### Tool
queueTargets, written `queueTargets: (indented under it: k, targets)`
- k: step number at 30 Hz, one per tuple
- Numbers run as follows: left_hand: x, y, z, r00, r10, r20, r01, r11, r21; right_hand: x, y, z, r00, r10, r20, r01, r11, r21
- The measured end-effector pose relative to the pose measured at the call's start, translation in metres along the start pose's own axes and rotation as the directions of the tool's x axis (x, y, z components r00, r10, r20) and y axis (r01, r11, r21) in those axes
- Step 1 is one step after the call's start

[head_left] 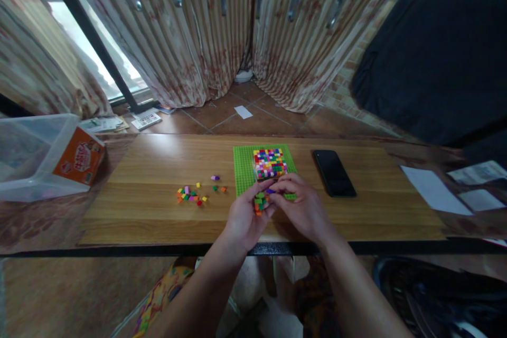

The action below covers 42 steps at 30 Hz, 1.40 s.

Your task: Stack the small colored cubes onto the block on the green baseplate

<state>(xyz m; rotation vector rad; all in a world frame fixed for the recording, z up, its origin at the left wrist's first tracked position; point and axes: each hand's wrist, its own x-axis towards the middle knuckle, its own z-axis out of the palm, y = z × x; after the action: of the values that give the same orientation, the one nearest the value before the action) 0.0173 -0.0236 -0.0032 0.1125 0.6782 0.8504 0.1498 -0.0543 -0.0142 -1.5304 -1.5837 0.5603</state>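
My left hand (246,215) is cupped, palm up, around several small toy bricks (259,205) in green, orange and other colours. Over that palm, my right hand (300,204) pinches a small purple brick (270,191) between thumb and fingers. Both hands are at the near edge of a green studded baseplate (243,163), hiding part of it. On the baseplate stands a block of many-coloured bricks (270,162), set close together in rows. Left of the baseplate, loose bricks (190,195) lie scattered on the wooden table.
A black phone (334,173) lies on the table (388,206) right of the baseplate. A clear plastic bin (35,163) with an orange label stands beyond the left end. White papers (433,190) lie past the right end. Striped curtains (190,37) hang behind.
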Motion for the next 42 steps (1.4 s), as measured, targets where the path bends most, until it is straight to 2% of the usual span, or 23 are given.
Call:
queueTargets:
  k: [3,6,10,15,18,22,26,29,32,34,37,42]
  targets:
    - [0.0,0.0,-0.001,0.998,-0.026,-0.051,0.028,0.998,0.049,0.0,0.002,0.002,0.997,0.043,-0.065,-0.037,0.995,0.089]
    - [-0.001,-0.001,-0.004,0.998,-0.05,-0.034,0.053,0.996,0.076,0.001,0.002,0.004,0.992,0.076,-0.102,-0.056,0.981,0.185]
    - [-0.002,-0.002,-0.009,0.999,-0.004,0.034,0.002,0.998,0.07,0.001,-0.001,0.004,0.993,0.078,-0.083,-0.058,0.973,0.224]
    - [-0.001,-0.003,-0.012,0.997,0.035,0.062,-0.043,0.991,0.13,0.0,-0.003,0.001,0.997,0.035,-0.063,-0.02,0.973,0.228]
    - [-0.001,-0.003,-0.012,0.997,0.037,0.069,-0.048,0.985,0.168,0.0,-0.004,0.0,0.998,0.015,-0.066,0.003,0.967,0.255]
    - [-0.001,-0.003,-0.012,0.997,0.019,0.077,-0.035,0.977,0.21,0.001,-0.004,-0.001,0.999,0.035,-0.034,-0.024,0.96,0.28]
    - [-0.001,-0.004,-0.012,0.992,-0.027,0.124,-0.004,0.97,0.243,0.002,-0.004,-0.003,0.994,0.103,0.03,-0.106,0.896,0.431]
    - [0.0,-0.004,-0.012,0.993,-0.016,0.12,-0.013,0.97,0.243,0.003,-0.001,-0.006,0.969,0.245,-0.029,-0.193,0.828,0.526]
    - [0.001,-0.003,-0.013,0.998,0.028,0.06,-0.042,0.969,0.243,0.006,0.006,-0.009,0.889,0.394,-0.232,-0.248,0.842,0.48]
    - [0.002,-0.003,-0.014,0.999,0.043,0.031,-0.049,0.967,0.251,0.009,0.012,-0.011,0.856,0.392,-0.337,-0.25,0.885,0.392]
    - [0.001,-0.002,-0.015,0.998,0.056,0.017,-0.059,0.964,0.261,0.014,0.022,-0.009,0.876,0.316,-0.365,-0.221,0.935,0.278]
    - [0.0,-0.002,-0.014,0.998,0.053,0.012,-0.055,0.959,0.277,0.023,0.033,-0.001,0.899,0.242,-0.364,-0.227,0.97,0.084]
